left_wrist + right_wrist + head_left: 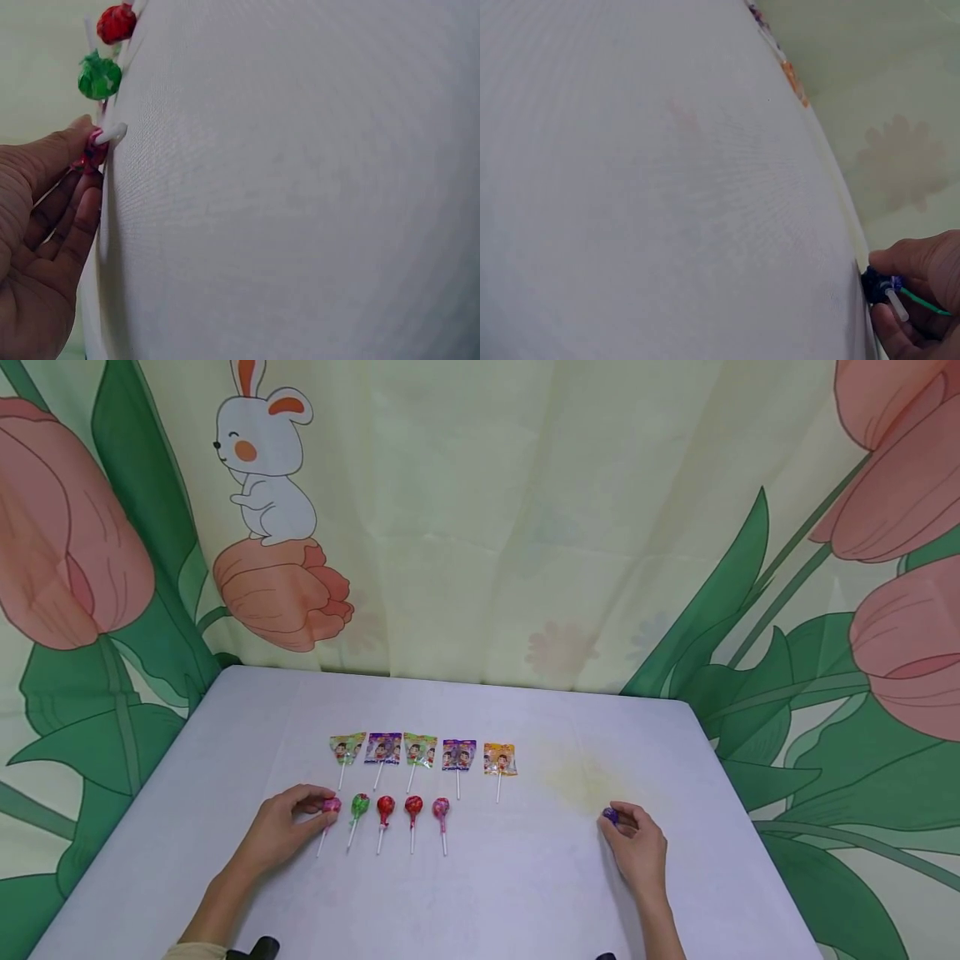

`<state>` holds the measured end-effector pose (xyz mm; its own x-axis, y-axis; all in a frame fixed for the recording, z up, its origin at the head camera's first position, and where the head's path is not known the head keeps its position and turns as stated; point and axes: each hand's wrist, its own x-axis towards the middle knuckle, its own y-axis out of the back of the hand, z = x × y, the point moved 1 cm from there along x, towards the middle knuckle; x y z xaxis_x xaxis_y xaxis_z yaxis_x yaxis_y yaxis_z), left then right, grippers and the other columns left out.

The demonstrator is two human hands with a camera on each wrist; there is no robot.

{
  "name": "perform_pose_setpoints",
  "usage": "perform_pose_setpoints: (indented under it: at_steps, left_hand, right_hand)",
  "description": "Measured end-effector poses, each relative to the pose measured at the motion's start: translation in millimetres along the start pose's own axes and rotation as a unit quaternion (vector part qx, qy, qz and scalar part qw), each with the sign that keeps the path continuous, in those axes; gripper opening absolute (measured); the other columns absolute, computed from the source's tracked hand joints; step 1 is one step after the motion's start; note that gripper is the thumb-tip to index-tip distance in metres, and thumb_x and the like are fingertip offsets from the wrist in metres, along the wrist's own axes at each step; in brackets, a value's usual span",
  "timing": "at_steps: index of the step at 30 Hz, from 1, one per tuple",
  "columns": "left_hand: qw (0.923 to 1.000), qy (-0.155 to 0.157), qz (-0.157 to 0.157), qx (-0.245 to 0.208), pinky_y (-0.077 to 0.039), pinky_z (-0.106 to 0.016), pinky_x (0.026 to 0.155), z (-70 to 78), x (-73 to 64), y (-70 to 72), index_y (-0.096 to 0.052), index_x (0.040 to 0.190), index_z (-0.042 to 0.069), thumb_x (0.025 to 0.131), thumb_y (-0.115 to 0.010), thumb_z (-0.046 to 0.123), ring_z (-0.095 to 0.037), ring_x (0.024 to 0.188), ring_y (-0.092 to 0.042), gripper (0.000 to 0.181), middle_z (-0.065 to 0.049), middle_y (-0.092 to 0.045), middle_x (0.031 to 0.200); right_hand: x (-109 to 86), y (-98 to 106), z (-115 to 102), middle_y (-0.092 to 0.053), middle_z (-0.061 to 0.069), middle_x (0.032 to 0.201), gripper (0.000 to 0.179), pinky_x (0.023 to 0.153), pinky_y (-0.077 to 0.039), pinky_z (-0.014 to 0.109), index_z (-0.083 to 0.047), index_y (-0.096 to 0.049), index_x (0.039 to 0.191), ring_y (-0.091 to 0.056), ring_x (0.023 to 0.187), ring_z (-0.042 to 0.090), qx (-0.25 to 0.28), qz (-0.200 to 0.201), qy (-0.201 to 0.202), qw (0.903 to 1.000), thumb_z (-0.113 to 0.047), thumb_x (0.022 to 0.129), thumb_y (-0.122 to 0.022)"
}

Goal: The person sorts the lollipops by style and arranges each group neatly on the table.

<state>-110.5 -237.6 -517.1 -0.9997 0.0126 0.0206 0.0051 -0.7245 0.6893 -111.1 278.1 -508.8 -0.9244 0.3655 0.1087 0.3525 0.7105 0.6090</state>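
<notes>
My left hand (pixel 283 828) pinches the head of a pink lollipop (pixel 332 806) at the left end of the front row; its white stick points toward me. In the left wrist view the thumb and fingers of that hand grip the same pink wrapper (pixel 91 150). Next to it lies a green lollipop (pixel 360 805). Over on the right, my right hand (pixel 637 843) holds a dark purple lollipop (pixel 611 815) between thumb and fingers. Its short white stick (pixel 897 305) shows in the right wrist view, beside a thin green strip.
Two red lollipops (pixel 386 810) and another pink lollipop (pixel 441 810) continue the front row. Behind lies a row of several flat-wrapped lollipops, ending at an orange one (pixel 499 759). The white table (pixel 525 893) meets a printed curtain (pixel 480 527) at the back.
</notes>
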Motion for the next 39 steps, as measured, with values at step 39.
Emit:
perform_pose_setpoints:
  at_steps: [39]
  left_hand:
    - [1.0,0.003,0.001,0.001,-0.055,-0.018,0.083,-2.1,0.5,-1.2,-0.071,0.12,0.007,0.089,-0.081,0.018,-0.02,0.099,-0.067,0.034,-0.006,-0.072,0.113]
  right_hand:
    - [-19.7,-33.8,-30.9,-0.071,0.016,0.109,0.03,0.074,-0.052,0.011,-0.001,-0.071,0.117,-0.066,0.09,0.012,0.081,-0.042,0.002,0.9958,-0.005,0.088,-0.079]
